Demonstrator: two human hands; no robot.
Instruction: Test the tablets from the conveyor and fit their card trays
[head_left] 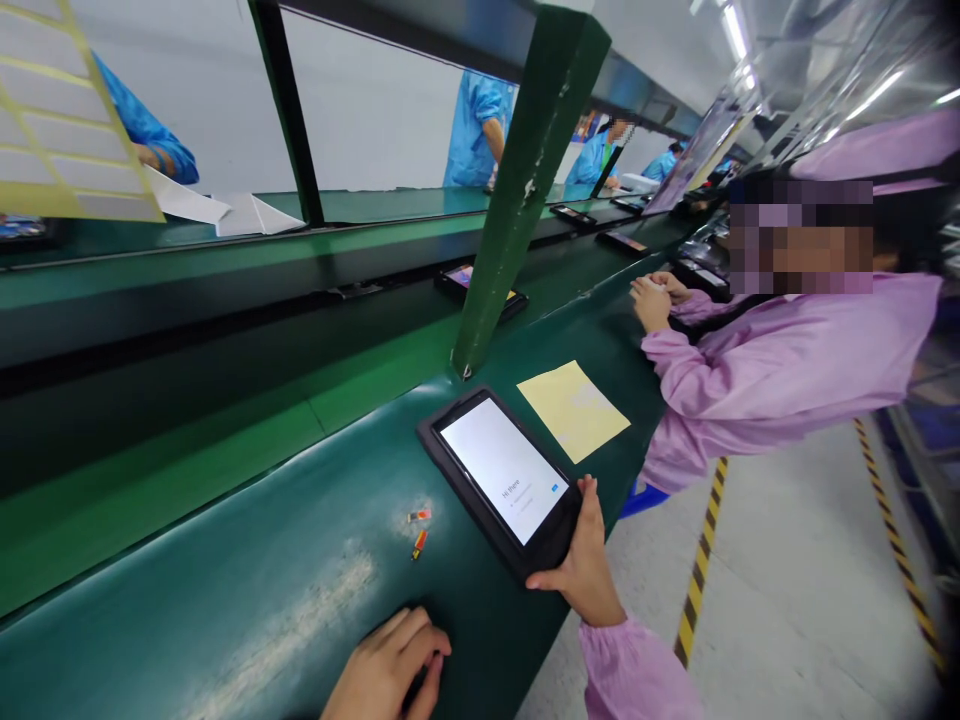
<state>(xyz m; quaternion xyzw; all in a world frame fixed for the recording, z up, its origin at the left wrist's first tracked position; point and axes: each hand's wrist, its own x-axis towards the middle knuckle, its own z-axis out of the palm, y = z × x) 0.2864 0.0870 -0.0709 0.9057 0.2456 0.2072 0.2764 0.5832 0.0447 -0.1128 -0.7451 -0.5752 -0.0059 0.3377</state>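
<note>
My right hand (581, 565) grips the lower right corner of a black-cased tablet (499, 480), which lies on the green workbench surface (225, 560). Its lit screen shows a white "Hi there" page. My left hand (386, 665) rests on the green surface at the bottom of the view, fingers curled together with nothing visible in them. Two small orange-and-silver parts (418, 516) lie between that hand and the tablet. A sheet of pale yellow paper (574, 410) lies just beyond the tablet.
A co-worker in a pink smock (787, 370) stands at the right, hands (652, 298) on the bench. A green upright post (525, 190) rises from the bench. Another tablet (480, 288) lies beyond it. Blue-sleeved workers sit across the line. Yellow-black tape (701, 560) marks the floor.
</note>
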